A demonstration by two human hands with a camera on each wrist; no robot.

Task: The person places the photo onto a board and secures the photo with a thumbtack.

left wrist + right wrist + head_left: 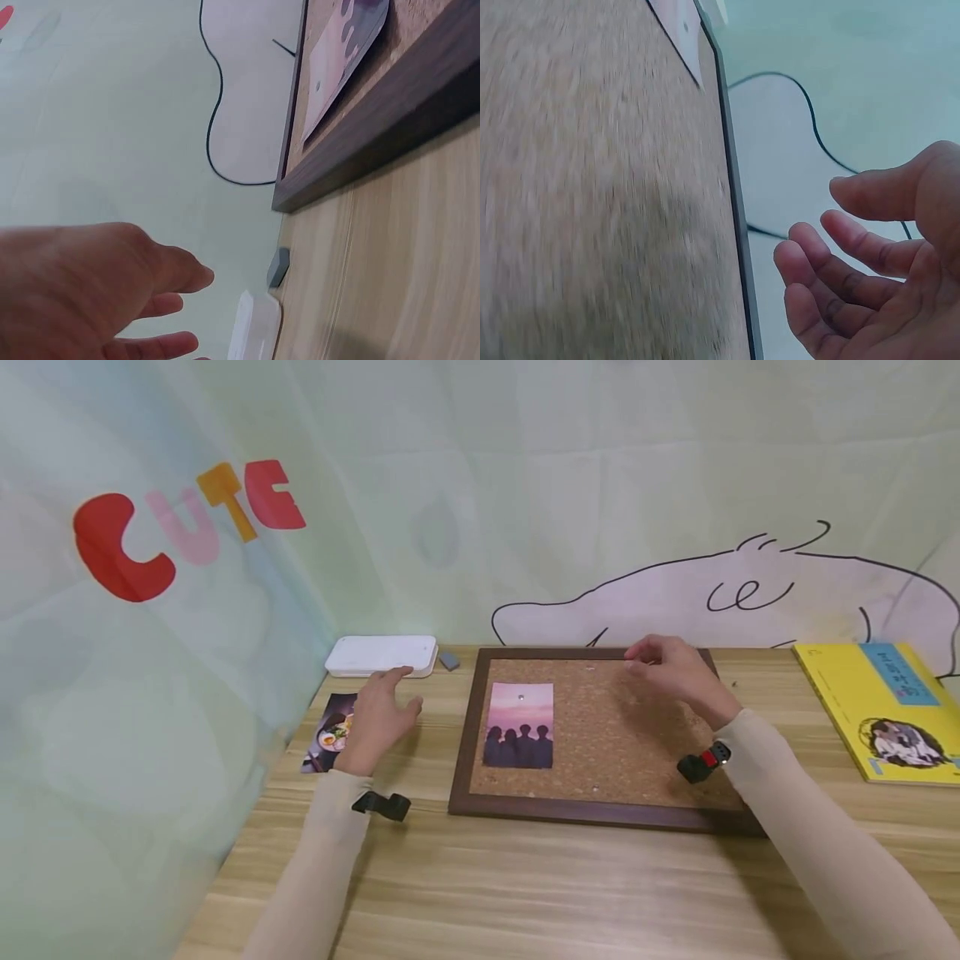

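Left hand [381, 714] near white case [381, 653]

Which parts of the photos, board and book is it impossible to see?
Head view: right part of the food photo, behind left hand.
Head view: right side of the board, partly behind right sleeve.
Head view: lower right corner of the book, past the edge.
Left wrist view: lower part of the people photo, past the top edge.

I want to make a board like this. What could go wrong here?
The pink photo seems held by just one pin, so it might swing crooked. The right hand is by the corkboard, where tiny shiny spots may be pins that could prick it. The left hand partly hides the food photo and might bump it.
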